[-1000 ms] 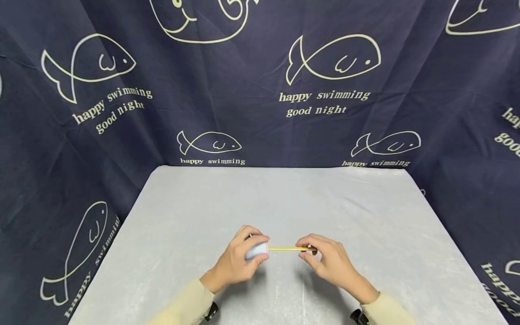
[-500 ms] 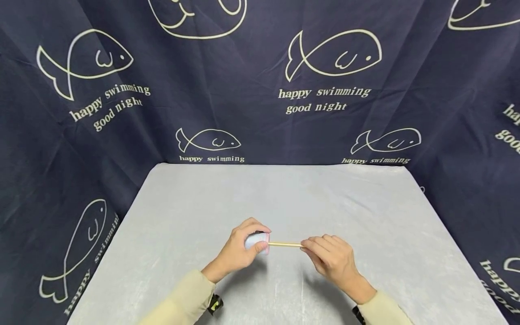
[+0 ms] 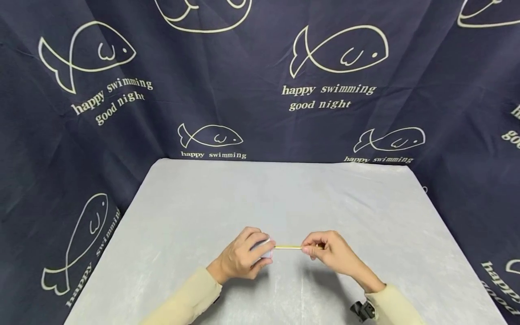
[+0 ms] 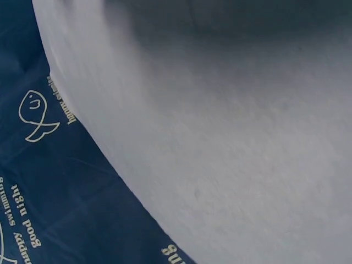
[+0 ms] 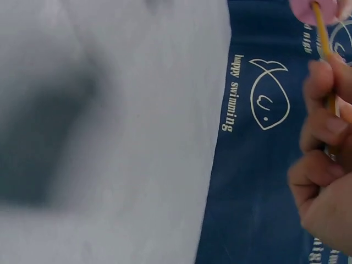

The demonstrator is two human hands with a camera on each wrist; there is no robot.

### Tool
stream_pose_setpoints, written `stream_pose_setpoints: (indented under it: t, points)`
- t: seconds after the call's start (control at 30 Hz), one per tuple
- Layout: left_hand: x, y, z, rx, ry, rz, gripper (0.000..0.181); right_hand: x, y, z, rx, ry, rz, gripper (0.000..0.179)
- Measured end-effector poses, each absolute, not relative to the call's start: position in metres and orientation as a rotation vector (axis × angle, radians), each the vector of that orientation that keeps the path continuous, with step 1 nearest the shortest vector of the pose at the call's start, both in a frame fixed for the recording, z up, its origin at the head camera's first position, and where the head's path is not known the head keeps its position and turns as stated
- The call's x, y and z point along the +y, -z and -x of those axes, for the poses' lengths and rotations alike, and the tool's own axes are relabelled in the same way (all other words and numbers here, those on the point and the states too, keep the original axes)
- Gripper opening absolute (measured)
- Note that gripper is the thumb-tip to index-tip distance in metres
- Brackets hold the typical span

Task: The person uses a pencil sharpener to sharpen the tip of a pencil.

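Note:
In the head view my left hand [image 3: 240, 255] grips a small pencil sharpener [image 3: 267, 253], pale blue with a pink face, mostly covered by the fingers. A slim yellow pencil [image 3: 288, 247] runs level from that face to my right hand [image 3: 335, 253], whose thumb and fingers pinch it. Seen from the right wrist, the pencil [image 5: 322, 32] enters a hole in the round pink face of the sharpener [image 5: 305, 11]. The curled fingers [image 5: 319, 129] of the right hand lie around its other end. The left wrist view shows neither hand; the pencil's tip is hidden.
Both hands are above a table [image 3: 227, 194] covered with a pale grey cloth, and cast shadows on it. A dark blue curtain [image 3: 260, 90] with fish drawings and lettering surrounds the back and sides. A small black device [image 3: 363, 310] sits at the right sleeve.
The right hand has rolled over the pencil and back, with its thumb now on the near side. The left hand's fingers now cover more of the sharpener. The pencil stays in the hole.

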State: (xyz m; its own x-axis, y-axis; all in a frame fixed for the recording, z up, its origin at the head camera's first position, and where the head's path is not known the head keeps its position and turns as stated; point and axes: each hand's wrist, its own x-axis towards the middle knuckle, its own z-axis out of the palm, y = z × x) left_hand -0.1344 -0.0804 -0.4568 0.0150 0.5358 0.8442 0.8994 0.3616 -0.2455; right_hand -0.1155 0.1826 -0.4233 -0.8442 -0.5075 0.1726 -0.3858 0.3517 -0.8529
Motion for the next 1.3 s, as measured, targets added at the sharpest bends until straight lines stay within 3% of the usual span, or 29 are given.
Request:
stream_pose_setpoints:
  t: [0.27,0.33,0.5,0.57,0.9,1.07,1.3]
  points:
    - [-0.082,0.454,0.124,-1.966,0.811,1.279,0.029,0.183,0.426,0.113,2.586,1.364,0.768,0.002]
    - [-0.082,0.452,0.123,-2.059,0.956,1.223,0.026,0.182,0.430,0.111,2.781,1.324,0.889,0.012]
    - [-0.086,0.442,0.123,-2.286,1.338,1.007,0.024,0.175,0.437,0.113,3.254,1.168,1.458,0.010]
    - [-0.088,0.437,0.123,-2.399,1.507,0.919,0.020,0.172,0.436,0.116,3.386,1.059,1.637,0.022]
    - [-0.094,0.426,0.128,-2.787,2.044,0.733,0.026,0.166,0.440,0.117,3.427,0.955,2.032,0.029]
    - [-0.085,0.427,0.120,-2.708,1.748,0.777,0.017,0.169,0.447,0.115,3.270,1.275,1.846,0.024]
    - [-0.075,0.444,0.105,-2.414,1.218,1.089,0.027,0.186,0.434,0.109,2.547,1.596,0.907,0.005]
